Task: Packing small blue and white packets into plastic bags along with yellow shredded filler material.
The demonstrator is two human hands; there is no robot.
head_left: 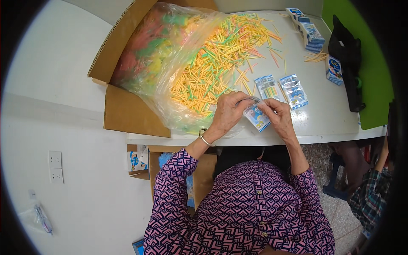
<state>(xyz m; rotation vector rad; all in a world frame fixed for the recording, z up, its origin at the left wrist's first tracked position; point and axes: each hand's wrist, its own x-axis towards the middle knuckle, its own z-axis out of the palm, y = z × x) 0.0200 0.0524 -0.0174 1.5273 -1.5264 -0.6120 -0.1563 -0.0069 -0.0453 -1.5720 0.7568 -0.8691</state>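
Note:
Near the table's front edge, my left hand (230, 111) and my right hand (279, 118) pinch the upper edge of a small blue-and-white plastic packet (258, 119) between them. Its striped lower end hangs below my fingers; whether its top is open is hidden by them. Just beyond lie two similar packets: one with a clear window showing coloured sticks (269, 92), and a blue-and-white one (294, 92) to its right. To the left, a large heap of thin yellow, orange and green sticks (204, 78) spreads over the table, close to my left hand.
A clear plastic bag (165, 91) full of coloured sticks spills from a cardboard box (127, 111) on the left. Small boxes (312, 36) are stacked at the back right, beside a black object (346, 55) and green panel (376, 63). Another person's checked sleeve (369, 197) shows at right.

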